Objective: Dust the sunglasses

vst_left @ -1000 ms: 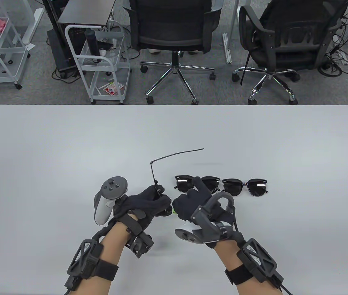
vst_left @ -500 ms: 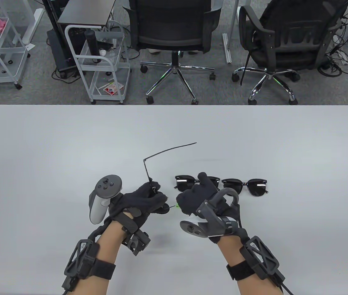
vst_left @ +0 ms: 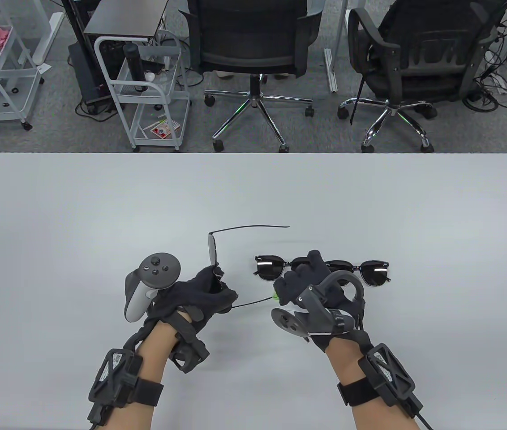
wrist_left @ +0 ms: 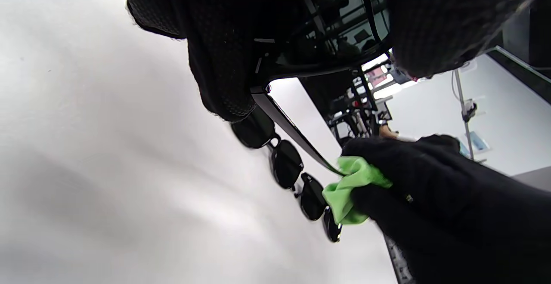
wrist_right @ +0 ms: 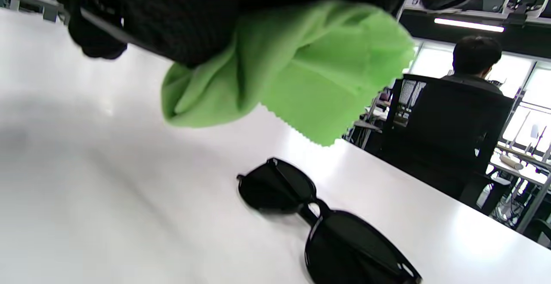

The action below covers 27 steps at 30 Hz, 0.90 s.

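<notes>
The thin black-framed sunglasses [vst_left: 214,264] with dark lenses sit raised off the table in my left hand [vst_left: 199,293], near the front middle of the white tabletop [vst_left: 101,201]. My left fingers [wrist_left: 224,60] are pressed together around the frame at one lens, and the frame stands on edge in the table view. One temple arm [vst_left: 251,227] sticks out unfolded to the right over the table; the other temple arm [vst_left: 253,303] runs right toward my right hand [vst_left: 307,284].

In the left wrist view that slim arm ends in a bright green microfibre cloth [wrist_left: 348,189], which my right hand pinches around the tip. In the right wrist view the cloth [wrist_right: 284,69] is bunched under my right fingers [wrist_right: 181,13], with a pinked edge hanging free. From above, only a sliver of green [vst_left: 275,295] peeks out at my knuckles.

Just beyond my right hand, two more pairs of black sunglasses lie flat on the table in a row, lenses up: the nearer pair [vst_left: 280,266] partly behind my glove, the farther pair [vst_left: 365,272] to its right, and the two appear to touch end to end. A tracker is strapped to the back of each hand.

Past the table's far edge stand two black office chairs [vst_left: 253,49] and a white wire trolley [vst_left: 146,89] on grey carpet.
</notes>
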Motion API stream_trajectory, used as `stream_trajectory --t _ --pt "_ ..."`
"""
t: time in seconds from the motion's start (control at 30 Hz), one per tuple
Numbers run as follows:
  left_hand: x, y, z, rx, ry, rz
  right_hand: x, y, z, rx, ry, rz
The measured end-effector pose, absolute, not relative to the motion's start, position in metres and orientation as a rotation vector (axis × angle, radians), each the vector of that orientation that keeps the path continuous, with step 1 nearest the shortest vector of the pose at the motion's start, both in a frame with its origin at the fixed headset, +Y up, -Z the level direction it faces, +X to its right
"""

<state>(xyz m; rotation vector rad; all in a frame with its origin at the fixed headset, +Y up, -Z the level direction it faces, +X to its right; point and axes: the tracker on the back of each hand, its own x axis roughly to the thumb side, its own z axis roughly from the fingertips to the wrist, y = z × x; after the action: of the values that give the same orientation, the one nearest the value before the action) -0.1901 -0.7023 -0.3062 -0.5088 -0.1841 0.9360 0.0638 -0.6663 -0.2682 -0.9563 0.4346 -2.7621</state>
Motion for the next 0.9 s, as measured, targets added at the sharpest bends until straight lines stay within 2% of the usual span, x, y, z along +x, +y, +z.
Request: stream_trajectory --t 0.13,0.23,0.3,0.47,0.6,0.67,0.73,0.8,0.87,0.9 --pt "-0.194 -0.706 -0.308 -0.505 -0.153 0.927 0.071 -0.651 -0.261 -1.014 0.616 -2.86" --pt "-0.198 -0.706 -0.309 -0.487 -0.126 0.925 0.075 -0.64 -0.256 -1.025 0.613 -2.96" --pt "-0.2 -0.707 -0.31 -0.474 -0.111 0.928 0.074 -0.64 -0.257 -1.009 0.442 -3.002" --pt "-0.201 -0.707 -0.31 -0.467 -0.103 0.944 0.062 -0.675 -0.269 -1.045 -0.283 -3.008" --pt "-0.201 -0.708 -0.31 -0.467 -0.108 0.953 0.058 -0.703 -0.275 -1.047 -0.631 -2.994" --pt "-0.201 -0.708 -0.31 -0.468 -0.108 0.957 0.056 -0.712 -0.276 -1.043 -0.717 -2.955" --pt "-0.202 -0.708 -0.31 -0.469 -0.108 0.964 0.057 -0.714 -0.277 -1.027 -0.74 -2.933" --pt "-0.202 -0.708 -0.31 -0.463 -0.106 0.972 0.061 -0.71 -0.278 -1.017 -0.677 -2.97" --pt "-0.202 -0.707 -0.31 -0.455 -0.106 0.984 0.066 -0.702 -0.28 -1.002 -0.567 -3.05" --pt "-0.202 -0.707 -0.31 -0.449 -0.107 0.994 0.07 -0.697 -0.28 -0.996 -0.452 -3.101"
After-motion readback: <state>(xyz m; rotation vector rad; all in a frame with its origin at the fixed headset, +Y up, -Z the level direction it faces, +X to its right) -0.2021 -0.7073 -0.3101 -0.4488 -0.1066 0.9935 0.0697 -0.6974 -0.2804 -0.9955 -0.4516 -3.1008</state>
